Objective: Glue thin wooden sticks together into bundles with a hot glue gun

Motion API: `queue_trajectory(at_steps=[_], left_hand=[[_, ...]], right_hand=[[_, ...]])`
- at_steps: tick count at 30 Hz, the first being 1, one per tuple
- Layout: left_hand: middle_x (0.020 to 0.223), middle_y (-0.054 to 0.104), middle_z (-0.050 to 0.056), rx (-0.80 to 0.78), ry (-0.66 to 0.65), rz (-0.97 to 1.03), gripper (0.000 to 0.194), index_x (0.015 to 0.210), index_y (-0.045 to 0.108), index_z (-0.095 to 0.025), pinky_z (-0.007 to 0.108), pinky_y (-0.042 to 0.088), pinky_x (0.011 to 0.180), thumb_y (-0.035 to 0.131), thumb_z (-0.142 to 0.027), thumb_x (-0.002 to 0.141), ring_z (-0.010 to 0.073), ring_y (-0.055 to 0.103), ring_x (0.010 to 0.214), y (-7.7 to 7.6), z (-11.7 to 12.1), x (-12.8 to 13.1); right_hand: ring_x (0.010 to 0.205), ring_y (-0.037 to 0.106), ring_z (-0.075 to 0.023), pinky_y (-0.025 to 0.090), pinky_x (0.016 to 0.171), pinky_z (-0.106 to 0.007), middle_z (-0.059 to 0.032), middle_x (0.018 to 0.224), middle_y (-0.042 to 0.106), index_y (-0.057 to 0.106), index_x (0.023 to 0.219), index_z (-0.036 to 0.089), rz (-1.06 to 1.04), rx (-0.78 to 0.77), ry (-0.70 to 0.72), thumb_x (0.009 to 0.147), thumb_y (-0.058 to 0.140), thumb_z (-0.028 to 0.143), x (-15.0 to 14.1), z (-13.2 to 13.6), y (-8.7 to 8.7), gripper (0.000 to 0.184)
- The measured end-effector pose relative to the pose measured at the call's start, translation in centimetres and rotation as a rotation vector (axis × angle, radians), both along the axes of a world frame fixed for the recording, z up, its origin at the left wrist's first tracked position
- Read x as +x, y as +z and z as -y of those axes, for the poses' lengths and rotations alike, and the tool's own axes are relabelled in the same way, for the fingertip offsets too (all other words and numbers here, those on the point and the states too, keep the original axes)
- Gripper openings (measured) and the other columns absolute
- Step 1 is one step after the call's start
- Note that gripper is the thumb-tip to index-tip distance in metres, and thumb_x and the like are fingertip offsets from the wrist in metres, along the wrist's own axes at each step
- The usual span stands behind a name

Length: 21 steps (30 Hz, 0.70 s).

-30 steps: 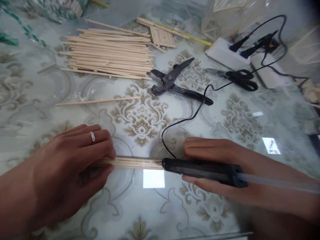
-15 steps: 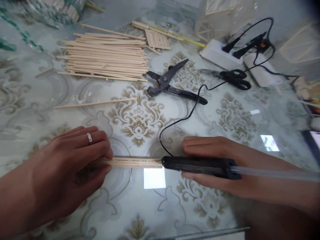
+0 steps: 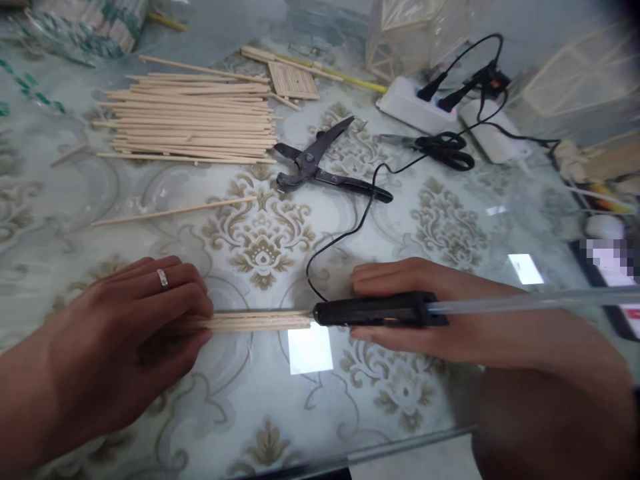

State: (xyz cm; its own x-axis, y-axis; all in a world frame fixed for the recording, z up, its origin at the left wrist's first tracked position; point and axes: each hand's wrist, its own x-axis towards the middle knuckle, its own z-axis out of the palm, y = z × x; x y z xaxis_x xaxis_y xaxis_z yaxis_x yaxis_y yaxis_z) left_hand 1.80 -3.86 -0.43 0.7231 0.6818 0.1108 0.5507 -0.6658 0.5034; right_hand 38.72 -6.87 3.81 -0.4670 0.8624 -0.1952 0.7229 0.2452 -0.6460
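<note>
My left hand (image 3: pixel 150 320), a ring on one finger, is closed on the left part of a row of thin wooden sticks (image 3: pixel 260 321) lying side by side on the table. In my right hand (image 3: pixel 400 277) is a black glue gun (image 3: pixel 375 311), fingers wrapped round its hidden handle. Its nozzle is at the right end of the sticks, seemingly touching them. A clear glue stick (image 3: pixel 500 301) juts out of the gun's back. The left ends of the sticks are hidden under my left hand.
Beyond my hands lie a pile of wooden sticks (image 3: pixel 190 120), a single stick (image 3: pixel 175 211), black cutters (image 3: pixel 310 163) and black scissors (image 3: pixel 445 148). The gun's thin cord (image 3: pixel 345 235) runs toward a white power strip (image 3: pixel 415 107). A phone (image 3: pixel 613 280) is at the right.
The view has shifted, so most things appear further left. The glue gun has tilted slightly and its nozzle stays at the sticks' right end. Both hands keep their hold.
</note>
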Motion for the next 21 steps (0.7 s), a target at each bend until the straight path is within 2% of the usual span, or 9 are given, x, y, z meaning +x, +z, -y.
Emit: queue_trajectory(at_steps=[2,6,21], left_hand=[[0.098,0.073,-0.002,-0.006,0.008,0.001,0.030,0.099,0.071,-0.029,0.037,0.051,0.082,0.050,-0.033,0.120,0.0174,0.066,0.086,-0.11,-0.02,-0.06],[0.098,0.072,-0.002,-0.015,0.017,0.013,0.031,0.097,0.071,-0.030,0.037,0.051,0.083,0.050,-0.034,0.120,0.0181,0.066,0.087,-0.06,0.02,0.00],[0.101,0.074,-0.004,-0.007,0.015,0.006,0.027,0.102,0.070,-0.031,0.037,0.051,0.084,0.051,-0.036,0.120,0.0179,0.067,0.090,-0.28,0.05,-0.28]], right_hand=[[0.060,0.070,-0.0173,0.058,0.057,-0.028,0.0045,0.073,0.069,0.070,0.076,0.031,-0.058,-0.037,0.015,0.109,0.074,0.037,-0.06,0.01,0.04,0.033],[0.060,0.067,-0.0172,0.055,0.057,-0.029,0.0048,0.072,0.069,0.071,0.078,0.029,-0.113,-0.078,0.035,0.107,0.078,0.035,0.14,-0.42,-0.16,0.030],[0.059,0.064,-0.0176,0.050,0.054,-0.030,0.0048,0.072,0.065,0.066,0.077,0.030,-0.148,-0.152,0.013,0.105,0.073,0.040,0.39,-0.65,-0.17,0.031]])
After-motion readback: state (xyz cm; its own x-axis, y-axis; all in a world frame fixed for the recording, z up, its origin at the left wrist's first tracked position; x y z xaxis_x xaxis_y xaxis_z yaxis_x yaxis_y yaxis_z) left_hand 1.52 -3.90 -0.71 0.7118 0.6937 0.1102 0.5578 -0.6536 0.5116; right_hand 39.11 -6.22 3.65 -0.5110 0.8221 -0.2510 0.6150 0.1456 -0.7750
